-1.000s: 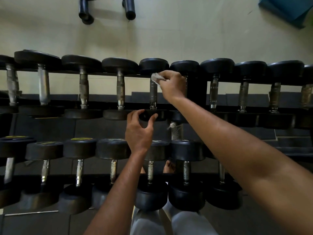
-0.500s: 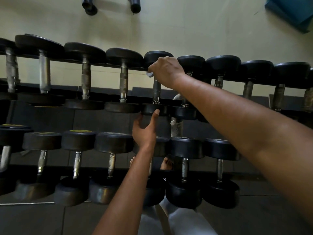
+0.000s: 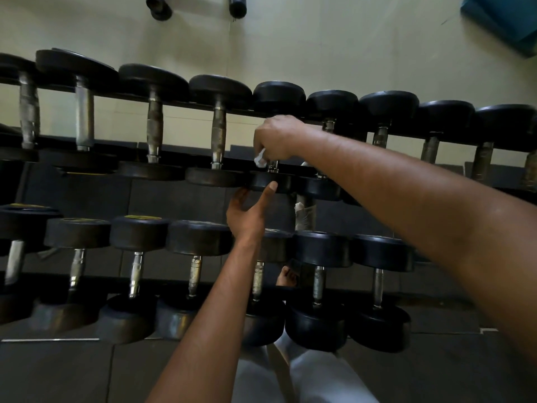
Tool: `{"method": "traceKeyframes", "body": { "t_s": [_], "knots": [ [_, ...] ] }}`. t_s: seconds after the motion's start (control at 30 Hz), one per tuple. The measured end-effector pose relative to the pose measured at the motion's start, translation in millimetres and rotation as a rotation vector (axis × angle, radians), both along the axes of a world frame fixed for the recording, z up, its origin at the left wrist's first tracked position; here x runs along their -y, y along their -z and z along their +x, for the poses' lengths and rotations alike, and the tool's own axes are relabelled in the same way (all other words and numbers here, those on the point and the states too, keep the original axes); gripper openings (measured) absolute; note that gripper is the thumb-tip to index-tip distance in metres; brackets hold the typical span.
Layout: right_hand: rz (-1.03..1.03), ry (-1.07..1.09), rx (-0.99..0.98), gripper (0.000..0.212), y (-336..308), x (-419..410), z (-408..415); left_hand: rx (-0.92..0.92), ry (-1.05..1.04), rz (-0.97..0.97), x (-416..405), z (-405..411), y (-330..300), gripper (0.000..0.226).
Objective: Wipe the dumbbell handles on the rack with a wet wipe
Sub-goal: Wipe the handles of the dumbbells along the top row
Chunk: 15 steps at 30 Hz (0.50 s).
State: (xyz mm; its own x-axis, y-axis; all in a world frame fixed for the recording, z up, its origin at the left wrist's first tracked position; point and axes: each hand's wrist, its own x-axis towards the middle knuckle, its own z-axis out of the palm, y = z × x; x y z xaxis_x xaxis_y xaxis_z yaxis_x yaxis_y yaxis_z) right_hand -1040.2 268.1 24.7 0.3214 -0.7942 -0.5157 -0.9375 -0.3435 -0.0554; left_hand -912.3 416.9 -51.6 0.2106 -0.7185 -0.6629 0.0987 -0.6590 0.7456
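The dumbbell (image 3: 277,135) being cleaned sits on the upper tier of the rack (image 3: 174,104), fifth from the left in a row of black round-headed weights with dull, worn metal handles. Its far head rests on the back rail and its near head on the front rail, so the handle runs away from the person; only the shiny collar at the near end of the handle shows below the fist. The right hand (image 3: 276,139) reaches in from the right with the forearm stretched across the view, fingers curled round the low end of that handle, gripping the wet wipe (image 3: 260,159) against it. A crumpled white corner of the wipe pokes out under the fingers on the left side. The left hand (image 3: 250,209) comes up from below, palm facing right, fingers straight and relaxed, holding nothing; its thumb tip touches the front face of the near head. A second row of dumbbells fills the lower tier.
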Motion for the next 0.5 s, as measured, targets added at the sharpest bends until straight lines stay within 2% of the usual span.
{"method": "traceKeyframes", "body": {
  "t_s": [0.13, 0.27, 0.37, 0.43, 0.5],
  "knots": [
    [0.112, 0.169, 0.133, 0.024, 6.9, -11.2, -3.4, 0.048, 0.046, 0.016, 3.4, 3.3, 0.6, 0.072],
    [0.134, 0.622, 0.541, 0.028, -0.2, -32.1, -37.1, 0.156, 0.204, 0.099, -7.1, 0.6, -9.8, 0.068],
    [0.011, 0.885, 0.783, 0.027, -6.8, -71.7, -72.6, 0.283, 0.391, -0.155, -20.1, -11.1, -30.3, 0.051],
    [-0.083, 0.96, 0.784, 0.025, -6.3, -101.0, -98.3, 0.38, 0.507, -0.365, -22.6, -24.9, -42.0, 0.043],
    [-0.166, 0.995, 0.711, 0.022, -2.8, -125.8, -122.9, 0.452, 0.6, -0.491, -22.0, -44.9, -48.3, 0.046]
  ]
}}
